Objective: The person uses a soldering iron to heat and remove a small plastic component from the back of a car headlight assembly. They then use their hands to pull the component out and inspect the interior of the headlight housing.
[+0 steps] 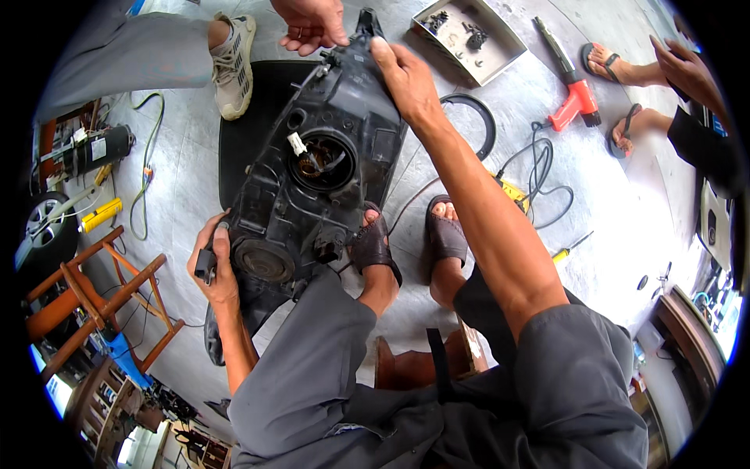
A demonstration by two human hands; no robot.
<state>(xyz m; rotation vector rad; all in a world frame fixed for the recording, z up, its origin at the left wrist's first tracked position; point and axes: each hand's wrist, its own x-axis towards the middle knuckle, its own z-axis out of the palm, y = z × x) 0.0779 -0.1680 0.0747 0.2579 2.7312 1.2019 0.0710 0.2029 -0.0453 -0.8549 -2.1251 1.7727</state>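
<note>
A large black car headlight housing (312,211) rests tilted in front of me with its back side up. My left hand (215,270) is closed on its near left edge, beside a round cap (266,259). My right hand (406,82) grips the far right edge, the thumb lying on top. In the housing's round opening (344,173) wires show, and a white connector (297,144) sits at the rim. A co-worker's hand (312,23) reaches to the far end, near my right thumb; whether it touches the housing I cannot tell.
A shallow box (506,61) with small black parts stands far right. Beyond it lies a red heat gun (576,103) with a cable. A black ring (491,125) and a screwdriver (564,255) are on the floor. Wooden chair frame (101,309) at left; people's feet (233,66) nearby.
</note>
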